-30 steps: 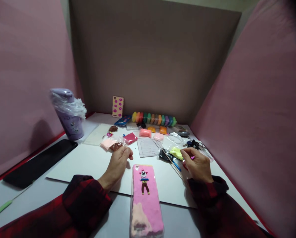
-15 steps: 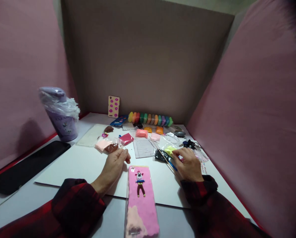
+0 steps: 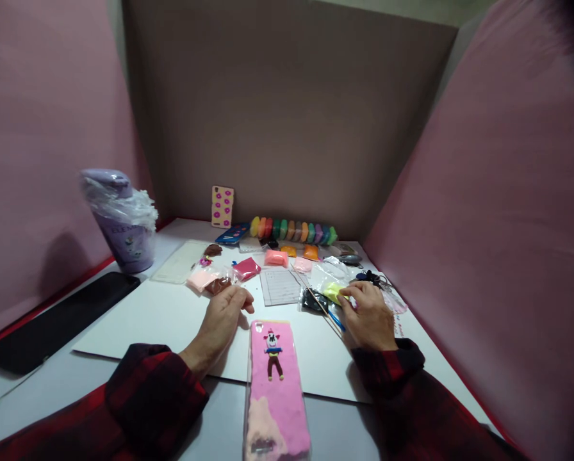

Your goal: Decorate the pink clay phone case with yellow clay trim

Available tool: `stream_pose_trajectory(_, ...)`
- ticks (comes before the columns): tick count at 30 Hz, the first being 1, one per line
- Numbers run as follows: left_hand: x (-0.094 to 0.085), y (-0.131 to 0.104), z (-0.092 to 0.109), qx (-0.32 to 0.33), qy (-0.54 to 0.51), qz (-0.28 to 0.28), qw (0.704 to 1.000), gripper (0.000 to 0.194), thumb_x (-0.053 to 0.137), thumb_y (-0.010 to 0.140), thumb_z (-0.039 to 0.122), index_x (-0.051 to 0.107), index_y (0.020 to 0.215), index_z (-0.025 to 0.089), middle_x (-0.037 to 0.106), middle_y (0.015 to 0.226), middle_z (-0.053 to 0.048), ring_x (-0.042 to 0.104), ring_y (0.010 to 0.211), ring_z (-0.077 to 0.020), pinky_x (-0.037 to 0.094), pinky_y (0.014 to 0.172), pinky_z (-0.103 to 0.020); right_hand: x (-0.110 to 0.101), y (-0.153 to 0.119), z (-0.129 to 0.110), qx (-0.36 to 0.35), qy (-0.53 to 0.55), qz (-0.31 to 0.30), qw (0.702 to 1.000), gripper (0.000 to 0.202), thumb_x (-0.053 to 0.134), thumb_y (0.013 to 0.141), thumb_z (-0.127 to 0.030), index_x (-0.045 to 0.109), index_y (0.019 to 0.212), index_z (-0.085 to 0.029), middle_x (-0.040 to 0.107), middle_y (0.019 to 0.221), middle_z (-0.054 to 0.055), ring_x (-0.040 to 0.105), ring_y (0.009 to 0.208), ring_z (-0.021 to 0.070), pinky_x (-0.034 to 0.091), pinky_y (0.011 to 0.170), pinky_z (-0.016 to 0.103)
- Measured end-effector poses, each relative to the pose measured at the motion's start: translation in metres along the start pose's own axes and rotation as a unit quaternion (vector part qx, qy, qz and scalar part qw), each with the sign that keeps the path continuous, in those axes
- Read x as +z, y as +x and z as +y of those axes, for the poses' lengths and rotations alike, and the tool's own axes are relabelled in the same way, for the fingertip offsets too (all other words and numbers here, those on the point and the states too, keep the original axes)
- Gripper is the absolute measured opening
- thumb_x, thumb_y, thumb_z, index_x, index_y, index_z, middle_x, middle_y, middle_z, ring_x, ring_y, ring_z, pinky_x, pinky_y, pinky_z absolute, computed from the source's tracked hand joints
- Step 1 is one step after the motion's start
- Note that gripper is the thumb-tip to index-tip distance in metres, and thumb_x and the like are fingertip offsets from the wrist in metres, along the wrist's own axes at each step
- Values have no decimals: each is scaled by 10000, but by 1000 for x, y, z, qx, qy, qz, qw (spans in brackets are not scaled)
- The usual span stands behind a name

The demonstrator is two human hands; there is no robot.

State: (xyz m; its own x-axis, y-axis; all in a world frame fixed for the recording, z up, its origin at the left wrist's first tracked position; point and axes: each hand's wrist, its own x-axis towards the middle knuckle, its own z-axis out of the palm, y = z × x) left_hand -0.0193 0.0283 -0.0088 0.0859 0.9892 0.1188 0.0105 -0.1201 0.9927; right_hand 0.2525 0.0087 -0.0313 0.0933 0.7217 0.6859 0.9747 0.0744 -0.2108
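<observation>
My right hand (image 3: 369, 317) is closed in a pinch at the edge of the yellow clay (image 3: 332, 292), which lies in an opened clear wrapper. Left of the phone case's top end, my left hand (image 3: 222, 323) rests on the white board with its fingers curled together; what they hold, if anything, is hidden. Between my forearms lies the phone case (image 3: 294, 397), covered in pink and peach clay with a small clay figure (image 3: 273, 355). Beside my right hand are a black clay packet (image 3: 314, 300), a thin wooden stick (image 3: 309, 289) and a blue tool (image 3: 336, 319).
Several clay packets, including a red one (image 3: 246, 269), lie across the white board (image 3: 138, 326). Behind them is a row of coloured clay (image 3: 294, 230) and a flowered phone case (image 3: 222, 207). A purple tumbler (image 3: 131, 240) and a black slab (image 3: 61, 320) stand left. Pink walls flank the table.
The whole view has shifted slightly, so things appear a little further right. My right fingertips stay at the yellow clay with a small shift; my left hand keeps its curled pose.
</observation>
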Motion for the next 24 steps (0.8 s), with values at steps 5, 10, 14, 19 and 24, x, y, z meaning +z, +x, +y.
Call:
stream_pose_trajectory(5,-1,-5,4,47,62,12,997,239,418,848,298,505,659,180,509,640,-2,447,567,-130,363,524,-247,-3,1,-1,-13,18,32,999,122,542,825,-232,651,803,-182,595,880,70,525,858,225,435,752,342)
stream_pose_trajectory(10,1,-18,9,234,176,-83,953,258,401,876,269,452,636,188,442,682,0,433,683,-148,351,663,-272,-18,5,-7,-7,87,137,987,173,543,845,-286,660,782,-176,631,843,81,562,846,228,456,753,359)
stream_pose_trajectory(14,-1,-14,5,195,168,-64,964,299,364,899,304,392,621,197,389,640,20,386,627,-134,323,609,-262,-48,11,-12,37,122,218,968,168,585,824,-319,664,815,-170,642,855,71,583,779,210,463,619,304)
stream_pose_trajectory(19,-2,-5,-5,144,135,-69,978,369,397,895,393,355,586,197,357,588,45,351,561,-114,296,555,-252,-77,22,-6,111,125,259,951,197,598,818,-353,670,833,-170,640,785,33,537,623,146,429,580,265)
stream_pose_trajectory(24,0,-7,-3,129,148,-73,978,412,397,897,423,401,561,184,405,567,41,393,557,-109,321,571,-246,-57,34,5,45,120,5,992,195,538,837,-326,684,836,-197,673,812,39,597,747,189,449,672,300)
